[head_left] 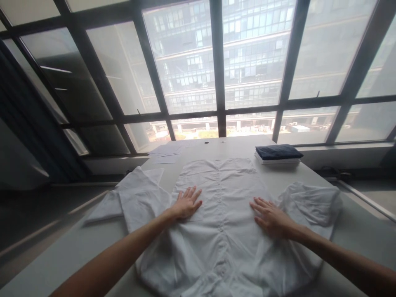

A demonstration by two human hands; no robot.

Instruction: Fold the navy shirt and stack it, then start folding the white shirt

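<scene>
A person's left hand (187, 204) and right hand (272, 218), fingers (197, 194) open and spread, lie flat on a wrinkled white shirt (221, 222), one on each side of its button line. The sleeves sprawl outward left and right across the pale surface (244, 145). Beyond, a folded dark cloth (278, 151) tops a white stack (280, 162) near the right edge, while loose papers (165, 152) lie at far left. Dark-framed windows (218, 78) fill the wall behind, facing a bright building (253, 53); a dark curtain (34, 111) hangs at left.
</scene>
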